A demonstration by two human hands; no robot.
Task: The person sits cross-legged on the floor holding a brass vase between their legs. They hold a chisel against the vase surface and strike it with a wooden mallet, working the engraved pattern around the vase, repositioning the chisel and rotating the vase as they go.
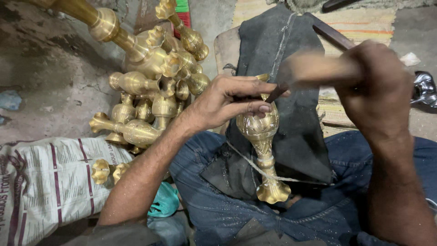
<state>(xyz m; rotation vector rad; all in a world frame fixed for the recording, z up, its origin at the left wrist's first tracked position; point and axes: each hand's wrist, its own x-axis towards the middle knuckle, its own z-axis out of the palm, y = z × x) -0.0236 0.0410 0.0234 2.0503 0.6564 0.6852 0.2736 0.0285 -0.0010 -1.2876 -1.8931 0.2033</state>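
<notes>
Brass vase (pixel 262 136) under both hands (pixel 227 102)

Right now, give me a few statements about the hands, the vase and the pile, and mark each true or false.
1. The left hand holds a thin tool against the brass vase. True.
2. The right hand is empty. False: it grips a wooden handle, blurred in this view.
3. The vase lies on a dark cloth over the person's lap. True.
4. The pile of vases is on the person's right. False: it lies on the left, on the floor.
5. A string crosses the vase's stem. True.
</notes>
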